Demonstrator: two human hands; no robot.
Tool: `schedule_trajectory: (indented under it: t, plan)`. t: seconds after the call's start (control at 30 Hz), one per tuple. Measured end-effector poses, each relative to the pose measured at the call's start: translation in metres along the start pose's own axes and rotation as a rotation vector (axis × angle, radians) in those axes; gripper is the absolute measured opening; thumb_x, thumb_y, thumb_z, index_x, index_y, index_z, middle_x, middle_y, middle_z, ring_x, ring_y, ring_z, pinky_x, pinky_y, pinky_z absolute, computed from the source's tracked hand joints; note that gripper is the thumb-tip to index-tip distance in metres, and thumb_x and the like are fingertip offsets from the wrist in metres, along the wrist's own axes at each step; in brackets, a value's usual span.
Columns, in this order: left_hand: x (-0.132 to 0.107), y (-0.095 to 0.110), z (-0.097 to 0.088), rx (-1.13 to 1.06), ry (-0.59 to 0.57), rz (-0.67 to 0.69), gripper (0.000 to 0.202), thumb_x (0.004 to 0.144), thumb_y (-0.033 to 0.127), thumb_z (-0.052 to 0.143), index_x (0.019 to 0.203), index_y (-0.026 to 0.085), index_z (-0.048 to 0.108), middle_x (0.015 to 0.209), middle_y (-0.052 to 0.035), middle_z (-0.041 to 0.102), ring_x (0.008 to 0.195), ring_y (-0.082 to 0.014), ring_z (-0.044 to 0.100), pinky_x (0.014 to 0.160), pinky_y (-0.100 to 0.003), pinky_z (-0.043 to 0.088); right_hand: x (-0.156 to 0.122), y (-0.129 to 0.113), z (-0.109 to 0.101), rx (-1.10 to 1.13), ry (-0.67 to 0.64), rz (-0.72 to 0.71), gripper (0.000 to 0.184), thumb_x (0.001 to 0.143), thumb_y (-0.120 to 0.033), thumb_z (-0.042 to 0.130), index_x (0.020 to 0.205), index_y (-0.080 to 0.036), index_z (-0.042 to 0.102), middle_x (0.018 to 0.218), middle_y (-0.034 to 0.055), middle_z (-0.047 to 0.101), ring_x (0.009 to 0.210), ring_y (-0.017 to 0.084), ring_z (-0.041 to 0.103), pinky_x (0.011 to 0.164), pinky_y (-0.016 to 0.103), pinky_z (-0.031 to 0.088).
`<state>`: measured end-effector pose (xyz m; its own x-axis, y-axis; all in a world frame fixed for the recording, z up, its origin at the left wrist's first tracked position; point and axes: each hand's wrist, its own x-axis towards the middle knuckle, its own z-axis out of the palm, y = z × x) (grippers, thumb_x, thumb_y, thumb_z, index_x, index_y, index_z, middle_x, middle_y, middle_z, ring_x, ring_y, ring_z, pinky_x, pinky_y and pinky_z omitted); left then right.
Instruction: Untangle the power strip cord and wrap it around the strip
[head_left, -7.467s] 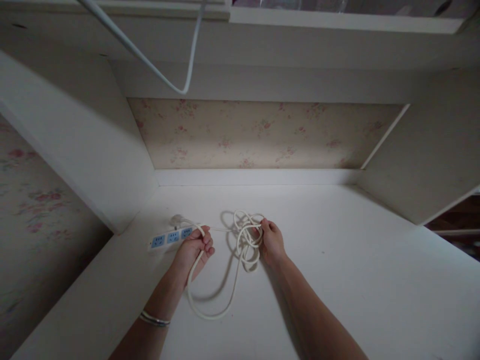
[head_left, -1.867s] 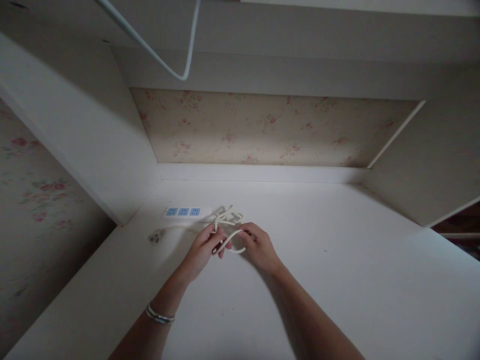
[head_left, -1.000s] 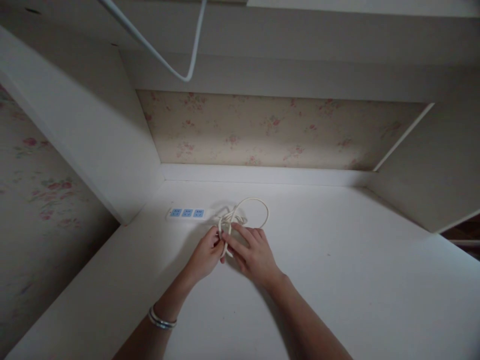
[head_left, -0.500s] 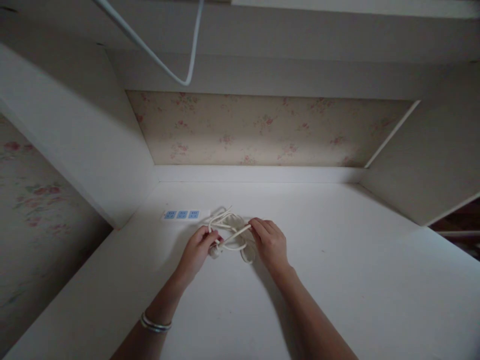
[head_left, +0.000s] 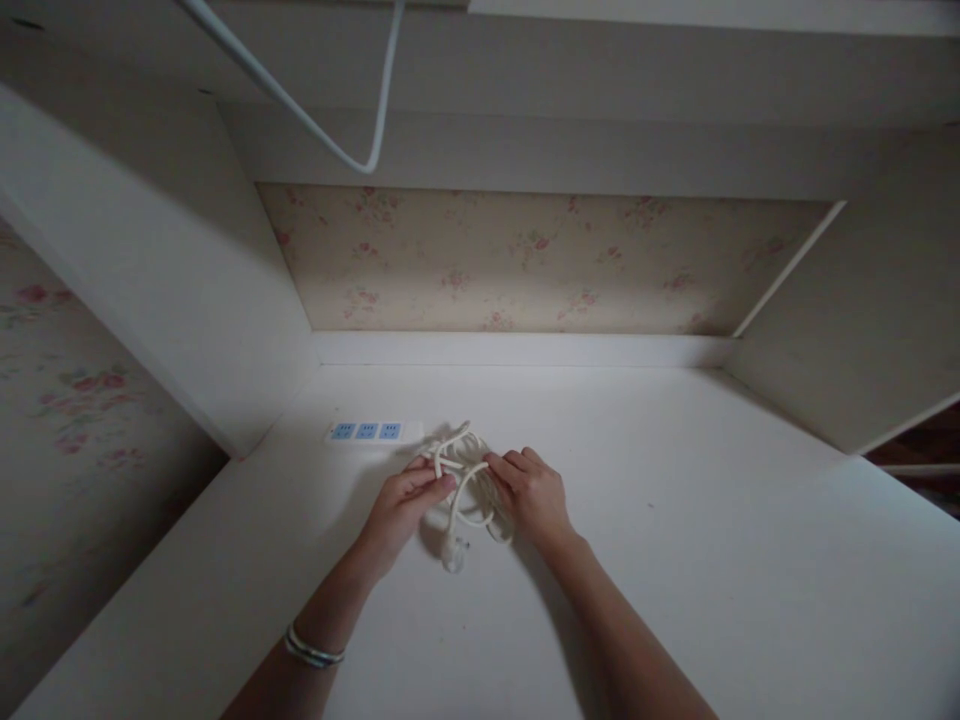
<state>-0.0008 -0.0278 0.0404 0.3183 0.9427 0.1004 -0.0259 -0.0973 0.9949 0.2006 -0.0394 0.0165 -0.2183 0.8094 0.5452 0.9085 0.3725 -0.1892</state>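
Note:
A white power strip (head_left: 409,433) with three blue sockets lies on the white desktop, left of centre. Its cream power cord (head_left: 461,478) is bunched in loose loops at the strip's right end. My left hand (head_left: 401,505) is closed on the loops from the left, thumb on top. From the right, my right hand (head_left: 529,490) pinches another part of the cord; its fingertips are partly hidden. The plug (head_left: 453,553) dangles from the cord just below the loops, between my hands.
White side panels (head_left: 202,270) stand left and right, with a flowered back panel (head_left: 495,265) behind. Overhead, a pale cable (head_left: 367,165) droops from the shelf at upper left. The desktop (head_left: 675,580) spreads out to the right.
The plug has dropped from beside my left fingers to hang lower. My right hand has shifted slightly left and down, and the stretch of cord between my hands now curves in a loop.

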Motion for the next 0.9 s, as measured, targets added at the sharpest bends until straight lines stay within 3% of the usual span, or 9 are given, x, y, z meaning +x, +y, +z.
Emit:
schedule_trajectory:
  t: [0.1,0.17,0.37,0.5,0.6,0.67,0.73,0.9]
  plan:
    - [0.001,-0.007,0.001,-0.031,-0.002,-0.078,0.022,0.077,0.037,0.067,0.077,0.016,0.073,0.089,-0.0068,0.066,0.086,-0.0204,0.057,0.076,-0.028,0.043,0.000,0.000,-0.001,0.181,0.056,-0.068,0.021,0.094,-0.028,0.047,0.104,-0.022,0.064,0.077,0.0034,0.063,0.071,0.017,0.049,0.065,0.028,0.036]
    - [0.003,-0.012,0.001,-0.105,0.023,-0.138,0.023,0.077,0.039,0.067,0.079,0.016,0.072,0.083,-0.0055,0.066,0.079,-0.0183,0.057,0.072,-0.027,0.042,0.000,0.001,-0.002,0.279,0.115,-0.034,0.021,0.095,-0.027,0.044,0.102,-0.021,0.064,0.077,0.0038,0.062,0.071,0.016,0.050,0.067,0.028,0.038]
    - [0.004,-0.011,0.004,-0.394,-0.009,-0.217,0.023,0.079,0.034,0.067,0.093,0.016,0.070,0.092,-0.0062,0.067,0.089,-0.0180,0.059,0.081,-0.027,0.043,0.001,0.003,-0.002,0.444,0.211,0.095,0.019,0.095,-0.026,0.044,0.095,-0.021,0.062,0.076,0.0032,0.063,0.073,0.016,0.053,0.069,0.028,0.041]
    - [0.002,-0.006,0.006,-0.329,0.047,-0.215,0.023,0.078,0.037,0.067,0.084,0.015,0.070,0.082,-0.0050,0.066,0.077,-0.0148,0.059,0.071,-0.023,0.044,0.001,-0.003,0.000,0.508,0.220,0.002,0.017,0.094,-0.025,0.047,0.094,-0.021,0.063,0.075,0.0031,0.064,0.070,0.015,0.055,0.067,0.028,0.042]
    - [0.000,-0.004,0.007,-0.336,-0.017,-0.252,0.024,0.076,0.038,0.068,0.083,0.015,0.070,0.076,-0.0042,0.066,0.069,-0.0141,0.058,0.067,-0.024,0.045,-0.001,-0.012,0.000,0.564,0.195,-0.051,0.017,0.093,-0.024,0.047,0.094,-0.021,0.064,0.076,0.0032,0.065,0.070,0.015,0.056,0.067,0.028,0.043]
    - [0.000,-0.004,0.008,-0.347,-0.046,-0.246,0.022,0.076,0.037,0.069,0.082,0.015,0.069,0.076,-0.0046,0.065,0.070,-0.0152,0.059,0.070,-0.026,0.046,-0.001,-0.015,-0.002,0.615,0.185,0.052,0.020,0.093,-0.027,0.045,0.092,-0.021,0.065,0.077,0.0025,0.065,0.070,0.014,0.056,0.067,0.027,0.043]
    - [0.001,-0.007,0.008,-0.355,-0.013,-0.231,0.019,0.076,0.034,0.068,0.078,0.015,0.069,0.075,-0.0042,0.064,0.072,-0.0151,0.058,0.071,-0.026,0.046,0.000,-0.015,-0.005,0.673,0.224,0.268,0.025,0.093,-0.033,0.044,0.089,-0.020,0.064,0.073,0.0010,0.062,0.067,0.013,0.054,0.063,0.026,0.042]
    - [0.005,-0.016,0.005,-0.383,0.187,-0.278,0.018,0.072,0.031,0.068,0.082,0.016,0.070,0.086,-0.0045,0.066,0.076,-0.0154,0.058,0.068,-0.026,0.047,0.010,0.008,-0.010,0.972,0.542,0.746,0.032,0.085,-0.048,0.054,0.090,-0.017,0.061,0.064,-0.0037,0.052,0.051,0.008,0.042,0.046,0.021,0.033]
